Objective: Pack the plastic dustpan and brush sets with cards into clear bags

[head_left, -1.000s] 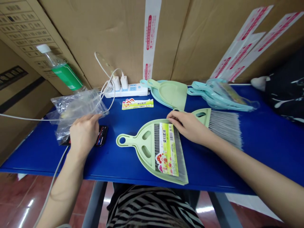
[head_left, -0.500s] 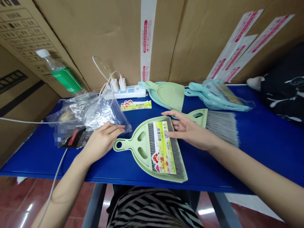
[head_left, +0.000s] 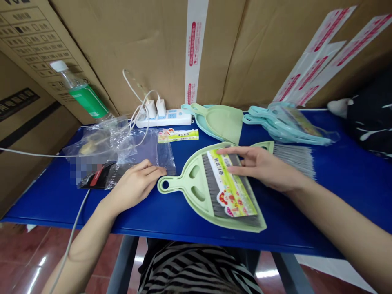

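A light green dustpan [head_left: 187, 204] lies on the blue table with its handle to the left. A grey-bristled brush [head_left: 211, 183] is nested in it, under a printed card label [head_left: 234, 192]. My right hand [head_left: 255, 165] grips the far right side of the dustpan, thumb over the label; some fingertips are hidden. Left of the handle, my left hand [head_left: 142, 179] has its fingers bent together at the near edge of a clear plastic bag [head_left: 147, 145]. Beyond my right hand, a second green brush [head_left: 294, 157] lies partly covered.
Green and blue dustpans [head_left: 225, 120] lie at the back, beside bagged light blue sets [head_left: 284, 122]. A loose card label [head_left: 179, 135], a power strip [head_left: 176, 117] with cables, a tilted bottle [head_left: 87, 100] and a black package [head_left: 99, 177] are around. Cardboard [head_left: 147, 41] stands behind.
The dustpan with its brush and label has shifted right and turned slightly under my right hand. The plastic bag lies flatter beside my left hand. The view has shifted a little.
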A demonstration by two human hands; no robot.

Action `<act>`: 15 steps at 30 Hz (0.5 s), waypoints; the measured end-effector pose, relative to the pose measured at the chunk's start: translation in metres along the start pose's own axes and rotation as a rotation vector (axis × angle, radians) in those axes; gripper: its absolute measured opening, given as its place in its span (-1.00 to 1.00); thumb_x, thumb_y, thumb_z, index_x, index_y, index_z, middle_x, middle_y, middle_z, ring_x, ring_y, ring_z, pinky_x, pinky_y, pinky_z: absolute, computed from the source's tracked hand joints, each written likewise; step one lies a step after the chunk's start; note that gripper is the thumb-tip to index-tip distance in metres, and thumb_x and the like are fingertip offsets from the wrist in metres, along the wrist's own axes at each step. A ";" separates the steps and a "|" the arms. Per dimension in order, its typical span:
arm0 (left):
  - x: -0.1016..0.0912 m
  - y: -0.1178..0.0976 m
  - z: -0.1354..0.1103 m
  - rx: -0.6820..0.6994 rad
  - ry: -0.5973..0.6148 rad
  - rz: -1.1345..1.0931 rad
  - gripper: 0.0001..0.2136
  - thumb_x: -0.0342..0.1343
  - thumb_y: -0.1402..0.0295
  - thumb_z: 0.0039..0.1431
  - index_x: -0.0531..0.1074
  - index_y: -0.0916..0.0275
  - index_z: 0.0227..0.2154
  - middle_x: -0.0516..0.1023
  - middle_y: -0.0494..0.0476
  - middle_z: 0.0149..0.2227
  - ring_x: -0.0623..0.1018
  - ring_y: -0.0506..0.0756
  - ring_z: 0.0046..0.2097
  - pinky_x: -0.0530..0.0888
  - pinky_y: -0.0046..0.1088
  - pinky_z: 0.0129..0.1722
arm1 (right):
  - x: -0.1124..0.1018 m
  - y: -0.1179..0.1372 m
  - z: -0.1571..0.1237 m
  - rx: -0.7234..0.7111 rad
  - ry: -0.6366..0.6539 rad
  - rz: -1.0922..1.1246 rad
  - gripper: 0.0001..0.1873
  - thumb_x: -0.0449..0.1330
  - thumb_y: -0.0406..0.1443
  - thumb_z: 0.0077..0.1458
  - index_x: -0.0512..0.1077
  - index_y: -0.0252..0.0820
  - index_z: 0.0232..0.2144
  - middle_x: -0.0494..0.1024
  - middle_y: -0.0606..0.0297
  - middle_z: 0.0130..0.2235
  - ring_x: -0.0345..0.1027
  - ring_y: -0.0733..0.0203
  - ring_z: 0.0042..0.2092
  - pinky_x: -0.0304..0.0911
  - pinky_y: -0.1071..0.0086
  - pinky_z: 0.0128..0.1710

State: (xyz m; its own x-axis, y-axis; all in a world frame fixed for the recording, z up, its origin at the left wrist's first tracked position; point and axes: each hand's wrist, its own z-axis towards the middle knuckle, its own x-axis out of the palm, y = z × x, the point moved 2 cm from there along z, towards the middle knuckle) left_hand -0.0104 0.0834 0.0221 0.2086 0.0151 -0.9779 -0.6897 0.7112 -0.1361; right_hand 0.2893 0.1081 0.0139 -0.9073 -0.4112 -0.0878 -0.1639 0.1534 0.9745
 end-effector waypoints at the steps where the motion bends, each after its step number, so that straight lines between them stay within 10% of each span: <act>1: 0.000 -0.001 0.000 -0.007 0.008 -0.008 -0.68 -0.18 0.36 0.39 0.50 0.19 -0.12 0.64 0.12 -0.15 0.47 0.12 -0.21 0.48 -0.31 -0.14 | -0.006 0.004 -0.002 0.012 -0.035 -0.007 -0.44 0.42 -0.12 -0.18 0.54 -0.14 -0.07 0.58 0.14 0.00 0.53 0.09 -0.14 0.49 0.17 -0.12; 10: -0.003 -0.009 -0.003 0.065 0.008 -0.097 -0.75 -0.09 0.28 0.38 0.49 0.17 -0.25 0.62 0.08 -0.26 0.54 0.07 -0.24 0.50 -0.39 -0.20 | -0.036 0.027 -0.012 0.047 -0.296 0.092 -0.31 0.41 -0.18 -0.26 0.45 -0.14 0.00 0.65 0.16 -0.16 0.56 0.09 -0.23 0.48 0.18 -0.16; 15: 0.008 -0.012 0.006 -0.280 -0.085 0.228 -0.74 -0.01 0.13 0.27 0.41 0.23 -0.32 0.53 0.17 -0.36 0.55 0.17 -0.27 0.49 -0.35 -0.34 | -0.018 0.015 -0.005 0.081 -0.223 0.081 -0.27 0.43 -0.10 -0.24 0.42 -0.18 0.02 0.62 0.06 -0.06 0.55 0.03 -0.13 0.49 0.16 -0.10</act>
State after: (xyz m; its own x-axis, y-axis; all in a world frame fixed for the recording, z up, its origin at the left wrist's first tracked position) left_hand 0.0035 0.0794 0.0170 0.0760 0.2175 -0.9731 -0.8856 0.4631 0.0343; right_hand 0.3053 0.1137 0.0310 -0.9804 -0.1872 -0.0621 -0.1092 0.2531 0.9613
